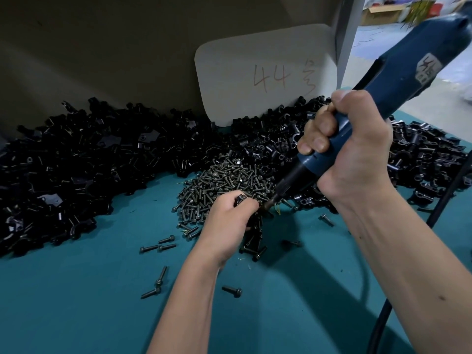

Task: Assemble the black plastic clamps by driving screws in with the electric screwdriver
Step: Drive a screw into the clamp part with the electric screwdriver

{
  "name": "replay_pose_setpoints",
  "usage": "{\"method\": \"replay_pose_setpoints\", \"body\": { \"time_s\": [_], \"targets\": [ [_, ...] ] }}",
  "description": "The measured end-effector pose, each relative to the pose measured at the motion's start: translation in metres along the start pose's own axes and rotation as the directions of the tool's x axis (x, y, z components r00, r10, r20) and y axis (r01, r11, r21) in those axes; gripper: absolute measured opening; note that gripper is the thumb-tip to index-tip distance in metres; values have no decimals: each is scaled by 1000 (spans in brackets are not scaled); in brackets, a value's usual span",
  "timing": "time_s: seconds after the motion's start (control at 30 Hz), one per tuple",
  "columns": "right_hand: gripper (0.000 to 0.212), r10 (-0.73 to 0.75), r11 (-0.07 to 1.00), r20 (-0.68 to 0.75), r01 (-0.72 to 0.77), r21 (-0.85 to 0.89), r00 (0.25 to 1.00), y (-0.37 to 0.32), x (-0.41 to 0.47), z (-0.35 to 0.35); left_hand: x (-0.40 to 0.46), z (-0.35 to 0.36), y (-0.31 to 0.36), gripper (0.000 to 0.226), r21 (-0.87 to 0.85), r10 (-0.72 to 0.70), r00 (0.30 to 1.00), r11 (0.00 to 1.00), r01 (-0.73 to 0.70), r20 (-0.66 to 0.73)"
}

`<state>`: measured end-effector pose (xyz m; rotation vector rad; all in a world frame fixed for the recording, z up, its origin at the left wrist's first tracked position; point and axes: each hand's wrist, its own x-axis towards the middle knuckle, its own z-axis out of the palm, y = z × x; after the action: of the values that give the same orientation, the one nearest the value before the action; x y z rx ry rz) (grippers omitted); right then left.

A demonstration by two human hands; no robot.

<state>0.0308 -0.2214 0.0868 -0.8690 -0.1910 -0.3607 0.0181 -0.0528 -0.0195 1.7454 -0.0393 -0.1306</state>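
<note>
Teal table (pixel 76 302) — left hand (pixel 227 221) pinches clamp (pixel 240 199); right hand (pixel 352 149) grips screwdriver (pixel 408 72), tip beside clamp.

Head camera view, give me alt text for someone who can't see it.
A right hand grips a blue electric screwdriver, its tip at a black clamp pinched in the left hand. Piles of screws and clamps cover a teal table.

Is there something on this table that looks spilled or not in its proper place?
Yes. Several loose screws lie scattered on the teal table, apart from the main screw pile. One lies right of the left hand, near the electric screwdriver tip. Nothing looks damaged.
</note>
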Motion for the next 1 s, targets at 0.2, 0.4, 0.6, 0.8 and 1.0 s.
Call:
{"method": "replay_pose_setpoints", "body": {
  "time_s": [0.2,0.4,0.6,0.8,1.0],
  "targets": [
    [19,1,1000,5,-1,5,1000,1,-1,1,0,-1,0,17,-46,21,1000,999,-21,2],
    [20,-6,1000,15,6,-5,1000,1,-2,3,-2,0,3,16,-82,34,999,996,-34,6],
    [19,-16,1000,44,17,-20,999,1,-3,5,-2,0,3,16,-72,27,999,997,-25,23],
    [18,-6,1000,28,7,-14,1000,2,-4,4,-3,-1,4,16,-99,37,999,995,-35,22],
    [18,-13,1000,36,13,-12,999,2,-4,4,-2,-1,4,13,-120,11,1000,993,-10,16]
  ]
}}
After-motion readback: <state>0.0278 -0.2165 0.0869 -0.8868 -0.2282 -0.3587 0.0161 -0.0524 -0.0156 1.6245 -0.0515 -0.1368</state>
